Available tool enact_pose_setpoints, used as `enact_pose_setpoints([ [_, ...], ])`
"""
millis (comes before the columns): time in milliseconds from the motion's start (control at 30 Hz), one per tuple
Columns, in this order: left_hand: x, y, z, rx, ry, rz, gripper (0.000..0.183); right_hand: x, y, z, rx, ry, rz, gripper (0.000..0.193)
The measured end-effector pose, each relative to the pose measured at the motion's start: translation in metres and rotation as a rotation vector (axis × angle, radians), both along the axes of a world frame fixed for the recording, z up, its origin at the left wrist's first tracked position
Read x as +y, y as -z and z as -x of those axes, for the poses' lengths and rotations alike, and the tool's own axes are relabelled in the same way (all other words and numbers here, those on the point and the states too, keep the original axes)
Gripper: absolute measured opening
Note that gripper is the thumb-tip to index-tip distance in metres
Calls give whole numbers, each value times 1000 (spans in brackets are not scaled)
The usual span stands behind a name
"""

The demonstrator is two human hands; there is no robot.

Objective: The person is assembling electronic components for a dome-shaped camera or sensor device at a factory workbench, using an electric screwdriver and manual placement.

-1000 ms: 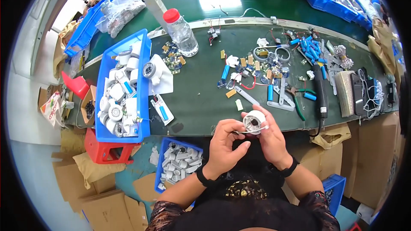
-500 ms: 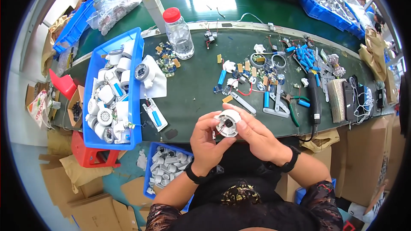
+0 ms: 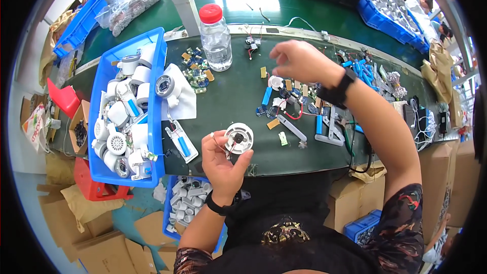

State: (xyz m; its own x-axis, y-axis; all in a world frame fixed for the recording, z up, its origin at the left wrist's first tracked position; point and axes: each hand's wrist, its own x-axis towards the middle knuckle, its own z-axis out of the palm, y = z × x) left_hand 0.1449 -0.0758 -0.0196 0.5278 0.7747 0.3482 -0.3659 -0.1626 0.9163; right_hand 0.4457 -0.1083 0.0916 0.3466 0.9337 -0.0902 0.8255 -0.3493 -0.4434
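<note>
over green bench (image 3: 228,106), right hand (image 3: 299,61) now off round white part (image 3: 239,138), reaching half-curled to upper-centre small parts (image 3: 284,96); left hand (image 3: 223,160) gripping it alone.

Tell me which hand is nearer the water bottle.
Right. The right hand hovers just to the right of the water bottle; the left hand is lower down, holding the round white part.
</note>
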Motion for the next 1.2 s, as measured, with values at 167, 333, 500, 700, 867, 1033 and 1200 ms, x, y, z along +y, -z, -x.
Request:
enact_pose_setpoints([
  [167, 0, 0, 7, -4, 8, 6, 55, 55, 34, -20, -149, 49, -90, 50],
  [333, 1, -3, 7, -11, 9, 22, 55, 76, 52, -21, -74, 145, 52, 48],
  [500, 1, -1, 7, -53, 0, 178, 57, 78, 68, -28, -20, 129, -82, 39],
  [700, 2, -2, 5, -55, 29, 197, 55, 78, 69, -47, -31, -109, -111, 24],
  [867, 2, -3, 1, -73, -4, 220, 57, 70, 69, -56, -90, -146, -107, 27],
  [1033, 1, 4, 3, -44, -13, 175, 57, 61, 57, -43, 61, -79, 7, 29],
  [1200, 2, 4, 4, -27, -10, 152, 57, 59, 50, -39, 19, -174, 151, 32],
])
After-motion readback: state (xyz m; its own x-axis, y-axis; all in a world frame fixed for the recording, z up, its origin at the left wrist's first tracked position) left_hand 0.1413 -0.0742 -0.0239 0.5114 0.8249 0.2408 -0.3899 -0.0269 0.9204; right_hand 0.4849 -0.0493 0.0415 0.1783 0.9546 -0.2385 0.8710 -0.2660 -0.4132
